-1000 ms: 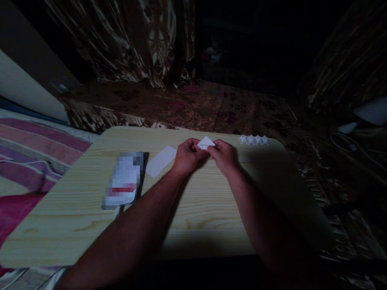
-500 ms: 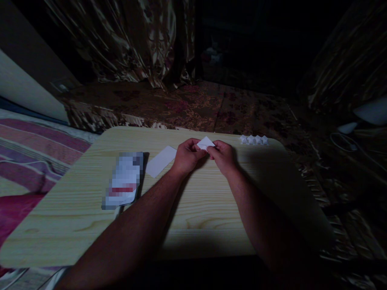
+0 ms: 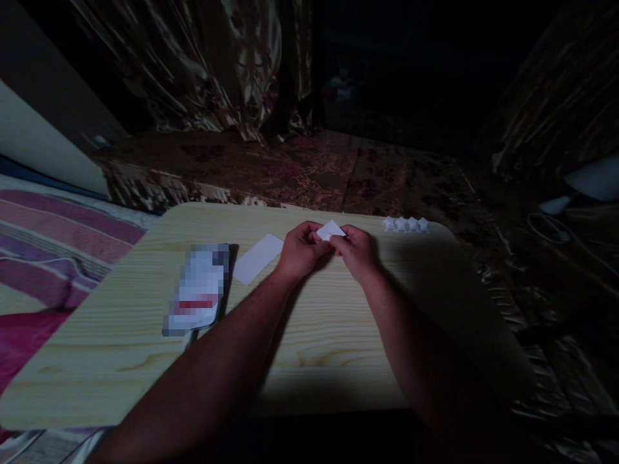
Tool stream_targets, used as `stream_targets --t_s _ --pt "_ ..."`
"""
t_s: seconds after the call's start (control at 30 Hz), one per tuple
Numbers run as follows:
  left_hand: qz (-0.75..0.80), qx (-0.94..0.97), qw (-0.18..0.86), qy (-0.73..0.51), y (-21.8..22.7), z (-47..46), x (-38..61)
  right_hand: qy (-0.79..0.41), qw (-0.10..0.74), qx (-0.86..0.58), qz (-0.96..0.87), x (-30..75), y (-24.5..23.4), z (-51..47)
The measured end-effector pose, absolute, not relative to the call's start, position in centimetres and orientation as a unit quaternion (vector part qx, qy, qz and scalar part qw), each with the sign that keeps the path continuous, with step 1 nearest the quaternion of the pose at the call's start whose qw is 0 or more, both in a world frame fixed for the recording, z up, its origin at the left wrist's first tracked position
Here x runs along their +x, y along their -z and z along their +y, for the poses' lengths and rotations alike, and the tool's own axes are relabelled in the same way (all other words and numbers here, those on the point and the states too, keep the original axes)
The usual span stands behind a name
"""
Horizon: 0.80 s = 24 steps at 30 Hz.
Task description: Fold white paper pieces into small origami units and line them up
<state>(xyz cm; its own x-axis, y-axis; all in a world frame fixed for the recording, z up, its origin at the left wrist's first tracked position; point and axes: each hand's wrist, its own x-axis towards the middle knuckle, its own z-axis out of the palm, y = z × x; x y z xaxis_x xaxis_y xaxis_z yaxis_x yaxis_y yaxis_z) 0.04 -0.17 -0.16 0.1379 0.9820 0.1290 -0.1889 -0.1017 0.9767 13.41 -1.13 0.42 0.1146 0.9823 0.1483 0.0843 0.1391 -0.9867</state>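
Between my two hands is a small folded piece of white paper, its pointed top facing away from me. My left hand pinches its left side with thumb and fingers. On the other side, my right hand is closed on the paper, the thumb pressing its near edge. Fingers cover the lower part of the folds. A flat sheet of white paper lies on the table just left of my left hand. Several small white folded paper stars stand in a row beyond my right hand.
The light wooden table has rounded corners. On its left part lies a blurred-out phone-like object with a cable under its near end. A striped bed cover is at the left, a white lamp at the right.
Both hands stay in nearly the same place, still holding the folded paper. The paper's tip has shifted very slightly to the right.
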Motion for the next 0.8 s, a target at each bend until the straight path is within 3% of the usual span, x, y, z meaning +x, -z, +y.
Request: stream_targets --t_s 0.8 --pt "0.391 0.581 0.516 -0.494 0.16 -0.32 0.09 -0.452 0.544 -0.490 -0.509 13.61 -0.38 -1.04"
